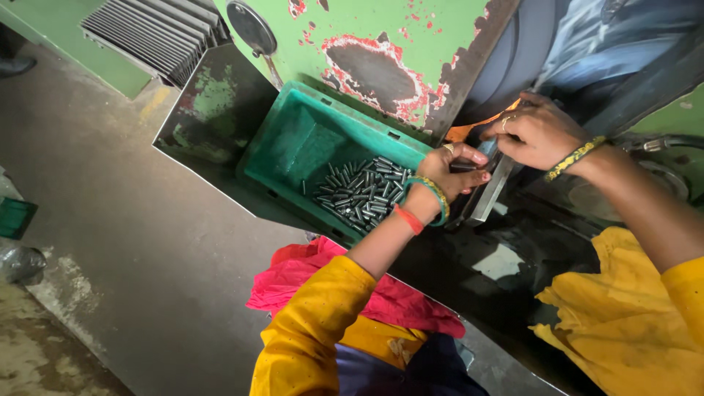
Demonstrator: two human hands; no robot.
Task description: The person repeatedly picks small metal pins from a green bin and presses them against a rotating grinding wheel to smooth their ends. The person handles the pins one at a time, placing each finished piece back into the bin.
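Note:
My left hand [452, 170] is closed on a small dark metal pin, held just right of a green plastic bin [293, 139] with several short metal pins [361, 192] heaped in its near corner. My right hand [534, 133] reaches further in, fingers pinched at the top of a slanted steel guide rail [490, 192] on the machine. What the right fingers grip is hidden. Both wrists wear bangles, and the sleeves are yellow.
A green machine body [381, 44] with chipped red-edged paint rises behind the bin. A dark oily machine bed [513, 257] lies below the hands. A pink cloth [315, 279] rests on my lap. Grey concrete floor [95, 191] spreads to the left, with a ribbed vent [158, 33] above.

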